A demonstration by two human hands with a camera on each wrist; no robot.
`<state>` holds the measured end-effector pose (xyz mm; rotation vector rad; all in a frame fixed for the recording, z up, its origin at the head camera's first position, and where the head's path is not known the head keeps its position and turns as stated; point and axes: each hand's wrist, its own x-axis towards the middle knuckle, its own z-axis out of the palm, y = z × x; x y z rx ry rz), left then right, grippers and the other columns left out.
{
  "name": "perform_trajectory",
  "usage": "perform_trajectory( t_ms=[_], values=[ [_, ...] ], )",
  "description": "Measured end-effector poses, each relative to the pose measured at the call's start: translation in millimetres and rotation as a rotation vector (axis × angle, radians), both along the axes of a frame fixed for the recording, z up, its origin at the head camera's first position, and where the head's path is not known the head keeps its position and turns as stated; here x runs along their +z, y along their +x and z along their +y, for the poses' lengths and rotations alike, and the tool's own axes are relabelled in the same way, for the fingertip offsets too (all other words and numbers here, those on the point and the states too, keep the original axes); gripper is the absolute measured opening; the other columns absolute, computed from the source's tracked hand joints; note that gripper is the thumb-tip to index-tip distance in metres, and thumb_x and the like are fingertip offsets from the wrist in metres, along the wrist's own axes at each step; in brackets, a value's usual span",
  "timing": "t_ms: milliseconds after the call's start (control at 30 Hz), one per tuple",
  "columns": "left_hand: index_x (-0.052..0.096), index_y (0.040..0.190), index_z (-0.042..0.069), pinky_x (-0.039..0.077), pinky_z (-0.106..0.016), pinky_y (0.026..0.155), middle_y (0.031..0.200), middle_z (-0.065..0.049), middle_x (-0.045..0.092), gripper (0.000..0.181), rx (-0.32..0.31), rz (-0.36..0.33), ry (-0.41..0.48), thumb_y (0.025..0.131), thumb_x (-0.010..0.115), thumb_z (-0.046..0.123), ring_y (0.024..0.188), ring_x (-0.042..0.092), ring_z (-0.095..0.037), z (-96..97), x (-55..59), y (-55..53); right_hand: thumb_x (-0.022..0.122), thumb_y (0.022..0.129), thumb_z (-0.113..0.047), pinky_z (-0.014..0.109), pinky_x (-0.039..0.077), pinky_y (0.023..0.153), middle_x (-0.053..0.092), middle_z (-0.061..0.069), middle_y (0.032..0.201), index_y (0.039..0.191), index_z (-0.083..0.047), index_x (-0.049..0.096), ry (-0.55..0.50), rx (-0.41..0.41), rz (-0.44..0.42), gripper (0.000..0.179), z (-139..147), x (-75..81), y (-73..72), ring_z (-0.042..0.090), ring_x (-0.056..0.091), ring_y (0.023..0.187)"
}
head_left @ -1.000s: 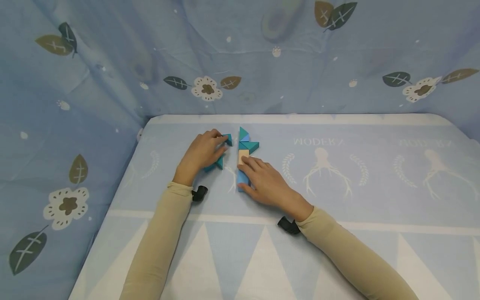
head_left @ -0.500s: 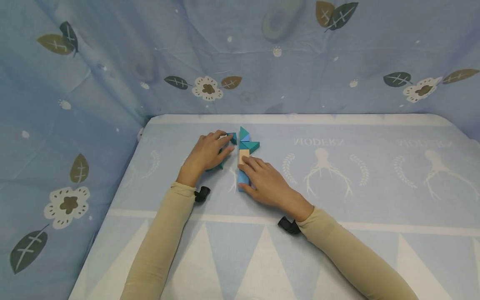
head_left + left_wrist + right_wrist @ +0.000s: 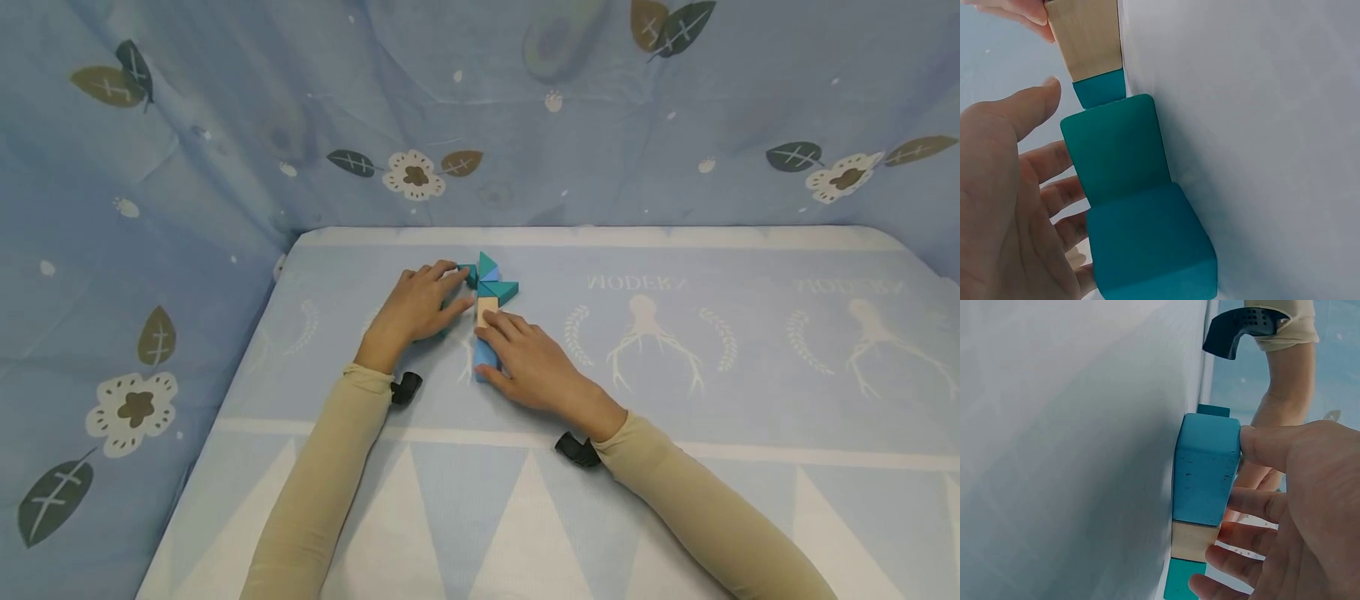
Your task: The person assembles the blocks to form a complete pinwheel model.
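A column of wooden blocks lies on the table. From the far end it has a teal triangle block (image 3: 486, 262), a small light blue triangle (image 3: 491, 276), teal triangles (image 3: 506, 290), a natural-wood block (image 3: 487, 304) and a blue block (image 3: 483, 358). My right hand (image 3: 532, 362) rests on the blue and wood blocks, thumb near the blue block's close end. With extended fingertips, my left hand (image 3: 416, 308) touches another teal triangle block (image 3: 472, 279) against the column's left side. Below that hand are more teal blocks (image 3: 1154, 237), mostly hidden in the head view.
The table (image 3: 712, 517) has a pale patterned cloth. A blue curtain (image 3: 525, 158) with flowers and leaves hangs behind it and at the left. Black wrist-camera mounts (image 3: 577, 451) stick out from both sleeves.
The left hand has slid right, moving the teal triangle block from a gap left of the column up to its side. The right hand has stayed in place.
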<state>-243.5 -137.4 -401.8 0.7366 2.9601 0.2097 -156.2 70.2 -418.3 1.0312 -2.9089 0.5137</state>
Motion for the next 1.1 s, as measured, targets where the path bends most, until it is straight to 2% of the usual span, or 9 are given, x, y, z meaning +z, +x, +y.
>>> perform_trajectory(
  t_ms=[333,733,1100],
  values=[
    [0.039,0.152,0.019,0.036,-0.057,0.107,0.154,-0.009,0.038,0.062,-0.021,-0.007,-0.005,0.101,0.043,0.053,0.137,0.043,-0.032,2.7,0.1,0.3,0.056,0.099,-0.041,0.049,0.043,0.105,0.040,0.015,0.152,0.143,-0.008,0.048,0.005,-0.002,0.000,0.056,-0.2,-0.9,0.0,0.031,0.037,0.141],
    [0.040,0.151,0.020,0.035,-0.056,0.108,0.154,-0.009,0.038,0.062,-0.004,-0.012,0.002,0.101,0.042,0.054,0.137,0.044,-0.031,3.9,0.9,0.5,0.056,0.099,-0.041,0.051,0.040,0.108,0.036,0.013,0.155,0.145,-0.009,0.046,0.014,-0.022,-0.046,0.057,-0.9,0.1,-0.3,0.031,0.034,0.143],
    [0.037,0.152,0.018,0.035,-0.056,0.108,0.154,-0.011,0.038,0.062,0.000,-0.018,-0.024,0.101,0.042,0.053,0.136,0.045,-0.032,5.8,2.5,2.2,0.055,0.100,-0.041,0.050,0.042,0.107,0.035,0.013,0.156,0.145,-0.008,0.046,0.025,-0.012,-0.030,0.057,-1.6,0.0,0.3,0.031,0.033,0.144]
  ],
)
